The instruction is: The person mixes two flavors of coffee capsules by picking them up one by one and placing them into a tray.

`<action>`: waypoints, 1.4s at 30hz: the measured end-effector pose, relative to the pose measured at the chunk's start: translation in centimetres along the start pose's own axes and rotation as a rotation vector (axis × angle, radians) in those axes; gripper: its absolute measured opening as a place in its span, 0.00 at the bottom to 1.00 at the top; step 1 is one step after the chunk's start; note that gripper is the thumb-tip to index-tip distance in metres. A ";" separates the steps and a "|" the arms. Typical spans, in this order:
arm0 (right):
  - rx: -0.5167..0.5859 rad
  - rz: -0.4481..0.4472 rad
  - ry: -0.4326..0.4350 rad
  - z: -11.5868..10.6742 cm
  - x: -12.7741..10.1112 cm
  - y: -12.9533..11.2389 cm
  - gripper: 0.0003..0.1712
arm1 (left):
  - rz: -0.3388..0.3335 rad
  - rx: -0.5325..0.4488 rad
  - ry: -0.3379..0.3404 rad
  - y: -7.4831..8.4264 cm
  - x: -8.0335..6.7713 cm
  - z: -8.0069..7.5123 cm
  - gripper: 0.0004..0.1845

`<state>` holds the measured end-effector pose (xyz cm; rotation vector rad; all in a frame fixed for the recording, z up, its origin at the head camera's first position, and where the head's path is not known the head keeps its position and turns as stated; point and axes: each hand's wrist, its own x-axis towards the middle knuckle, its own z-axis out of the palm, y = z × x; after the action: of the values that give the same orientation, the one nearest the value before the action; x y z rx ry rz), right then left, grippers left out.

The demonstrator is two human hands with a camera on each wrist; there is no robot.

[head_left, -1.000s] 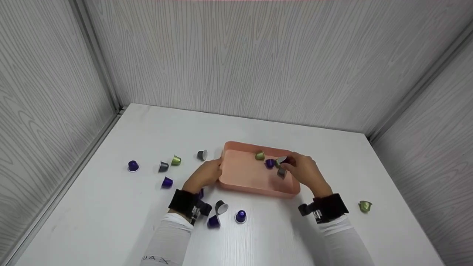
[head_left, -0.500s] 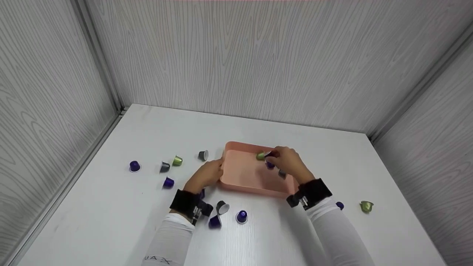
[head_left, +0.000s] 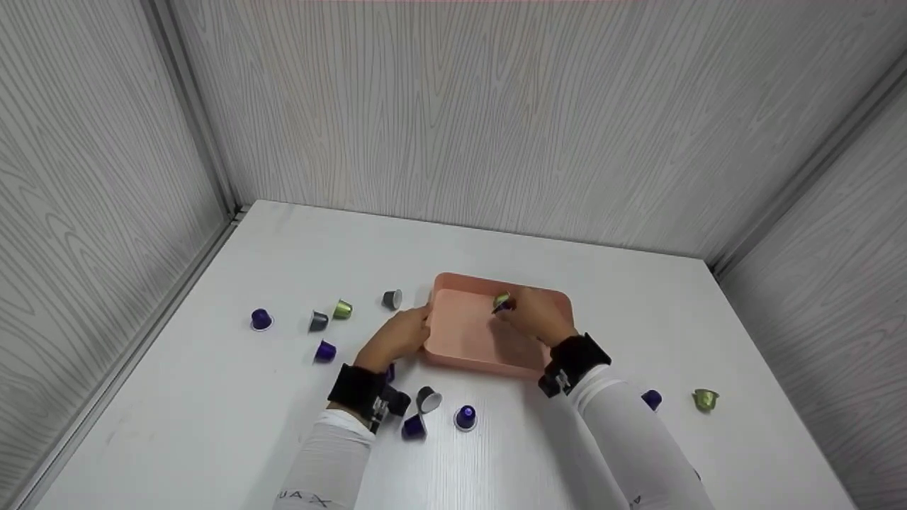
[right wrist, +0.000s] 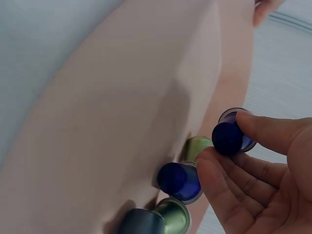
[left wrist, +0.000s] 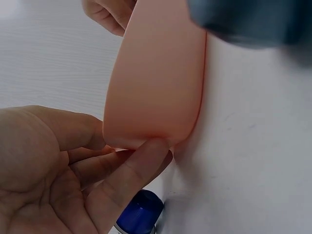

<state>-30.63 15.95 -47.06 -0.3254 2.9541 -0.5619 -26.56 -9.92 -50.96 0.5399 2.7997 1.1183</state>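
Pinching a blue capsule [right wrist: 227,138] between thumb and fingertips, the right hand [head_left: 540,316] hovered over the far right part of the pink tray [head_left: 464,333], just beside the capsules already gathered there: a second blue one [right wrist: 179,180] and a green one [right wrist: 197,146], with two more at the near edge of the wrist view. The left hand [head_left: 397,336] held the tray's left wall, thumb [left wrist: 134,178] pressed to the corner and fingers curled against the outside, which kept the tray from sliding on the white table [head_left: 553,255].

To do this step well, I judged the capsule should be lowered close to the tray floor before the pinch opened, since these small cones roll easily and could knock the neighbours. Setting it in bare floor just left of the cluster looked safer than dropping it on top. The steadying grip on the wall seemed worth keeping. Loose capsules lay on the table to the left, near the wrists, and at the right.
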 end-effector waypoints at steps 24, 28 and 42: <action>-0.026 -0.143 0.115 0.6 -1.3 1.6 0.15 | 0.003 0.021 0.000 0.0 0.0 0.0 0.25; -0.066 -0.206 0.171 0.5 -2.1 2.1 0.11 | -0.024 0.000 -0.013 0.1 0.0 0.0 0.24; -0.053 -0.252 0.238 -0.1 -5.5 3.6 0.14 | -0.038 0.007 -0.012 -0.1 0.2 0.2 0.23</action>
<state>-26.01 20.49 -47.90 -0.6891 3.1832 -0.5874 -26.73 -9.80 -51.18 0.4908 2.7926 1.0946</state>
